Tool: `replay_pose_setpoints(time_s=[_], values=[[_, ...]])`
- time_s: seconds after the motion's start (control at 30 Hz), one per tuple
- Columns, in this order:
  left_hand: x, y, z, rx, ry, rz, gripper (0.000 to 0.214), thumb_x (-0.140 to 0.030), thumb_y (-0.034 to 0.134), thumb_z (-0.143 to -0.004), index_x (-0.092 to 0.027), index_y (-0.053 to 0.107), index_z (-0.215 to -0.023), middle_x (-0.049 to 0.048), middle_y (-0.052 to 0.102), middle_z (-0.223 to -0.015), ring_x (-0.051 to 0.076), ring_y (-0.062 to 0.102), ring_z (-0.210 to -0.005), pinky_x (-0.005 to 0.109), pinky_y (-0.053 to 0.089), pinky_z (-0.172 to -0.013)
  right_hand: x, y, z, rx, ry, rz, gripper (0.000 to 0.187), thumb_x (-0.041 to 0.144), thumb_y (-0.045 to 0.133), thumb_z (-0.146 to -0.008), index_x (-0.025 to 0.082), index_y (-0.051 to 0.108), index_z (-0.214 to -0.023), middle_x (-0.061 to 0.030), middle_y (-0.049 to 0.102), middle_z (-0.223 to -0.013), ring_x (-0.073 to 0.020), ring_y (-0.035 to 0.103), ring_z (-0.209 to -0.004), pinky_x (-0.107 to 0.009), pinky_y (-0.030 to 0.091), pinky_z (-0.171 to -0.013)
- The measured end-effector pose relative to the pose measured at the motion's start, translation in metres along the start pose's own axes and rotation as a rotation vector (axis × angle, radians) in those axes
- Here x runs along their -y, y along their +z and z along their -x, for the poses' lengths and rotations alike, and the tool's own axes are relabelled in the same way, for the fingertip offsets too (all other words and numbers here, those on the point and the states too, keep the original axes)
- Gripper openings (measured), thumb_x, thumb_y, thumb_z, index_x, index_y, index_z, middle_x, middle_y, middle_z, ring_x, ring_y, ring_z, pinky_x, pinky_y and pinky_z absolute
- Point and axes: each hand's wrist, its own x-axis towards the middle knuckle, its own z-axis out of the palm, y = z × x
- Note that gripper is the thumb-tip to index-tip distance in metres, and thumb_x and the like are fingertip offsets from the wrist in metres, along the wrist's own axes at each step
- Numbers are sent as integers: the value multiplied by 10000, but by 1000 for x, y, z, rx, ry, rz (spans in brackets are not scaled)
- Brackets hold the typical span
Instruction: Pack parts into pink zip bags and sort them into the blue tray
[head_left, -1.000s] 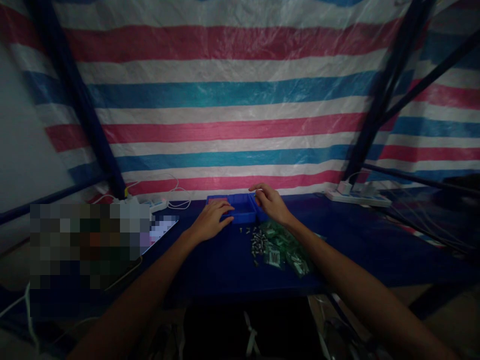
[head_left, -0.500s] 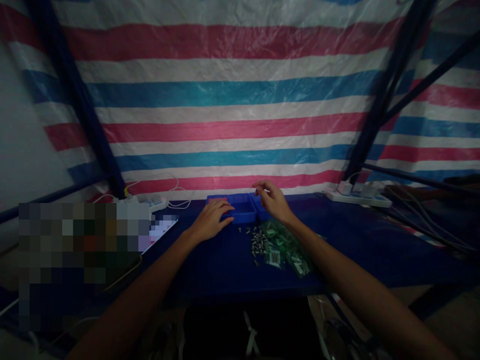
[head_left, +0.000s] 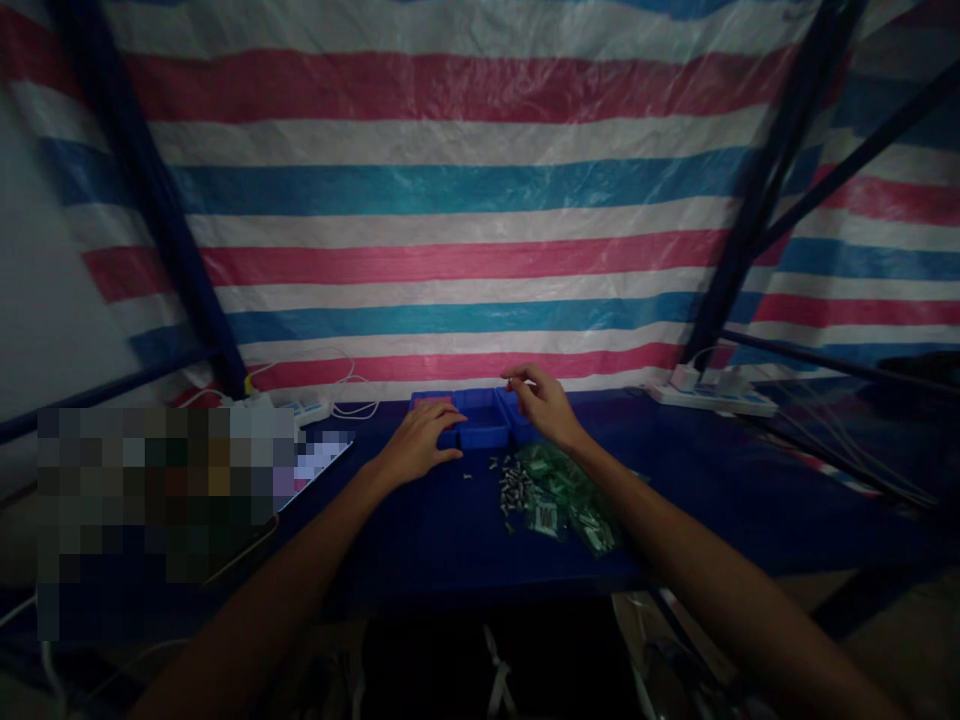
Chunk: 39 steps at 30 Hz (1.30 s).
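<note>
My left hand (head_left: 422, 442) rests over the left blue bin (head_left: 448, 438), its thumb and fingers apart with nothing between them. Reddish-pink contents show in that bin behind the fingers. My right hand (head_left: 543, 408) is raised over the right blue bin (head_left: 517, 425), thumb and index finger pinched. Whatever sits in the pinch is too small to make out. Between the hands stands the middle blue bin (head_left: 484, 436). In front lies a pile of small metal screws (head_left: 514, 484), with a lone screw (head_left: 467, 477) near my left thumb. Green plastic bags (head_left: 559, 470) of parts lie beside the pile, below my right wrist.
A phone-like lit screen (head_left: 319, 468) lies at the left. White power strips (head_left: 712, 396) with cables stand at the back right and back left. Blue metal posts (head_left: 161, 215) and a striped plastic sheet (head_left: 450, 190) rise behind the blue table (head_left: 420, 550).
One loose screw has shifted left and toward the near edge, closer to my left thumb. Both hands keep nearly the same place and pose; the view has shifted slightly.
</note>
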Motion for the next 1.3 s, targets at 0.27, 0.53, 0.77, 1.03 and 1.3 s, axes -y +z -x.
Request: replay_pose_setpoints(time_s=[0.27,0.53,0.77,1.03,1.3], values=[[-3,0,1,-1,21,-25,610,-470,806,-880,-289,590,-1421,79,564,-1488,317,457,-1450,507,383,-1199,0,1,-1,1,-20,-24,279,436,580,-963,208,635,-1113,-24,659,-920,-123,550,-577,-257,421,-499],[-9,-3,0,10,14,-39,648,-552,790,-871,-268,600,-1422,107,562,-1496,336,444,-1462,538,348,-1218,0,1,1,14,-11,-9,253,412,582,-962,219,634,-1116,-28,659,-944,-132,565,-602,-256,432,-505],[-11,-5,1,15,48,-44,700,-616,798,-835,-301,598,-1427,94,547,-1514,352,415,-1476,554,315,-1229,1,1,2,22,0,8,274,435,575,-966,217,636,-1121,-29,662,-950,-130,566,-607,-250,431,-505],[-12,-8,1,42,65,-13,736,-575,845,-801,-333,589,-1447,74,538,-1531,361,395,-1488,585,292,-1231,-4,1,0,33,-5,11,275,425,576,-966,216,636,-1135,-22,656,-956,-127,565,-597,-255,434,-506],[-16,-10,1,75,85,0,715,-418,839,-806,-328,574,-1464,68,545,-1523,356,389,-1501,582,286,-1248,-5,0,0,34,-20,12,256,405,573,-966,218,639,-1129,-25,662,-957,-126,568,-596,-259,444,-516]])
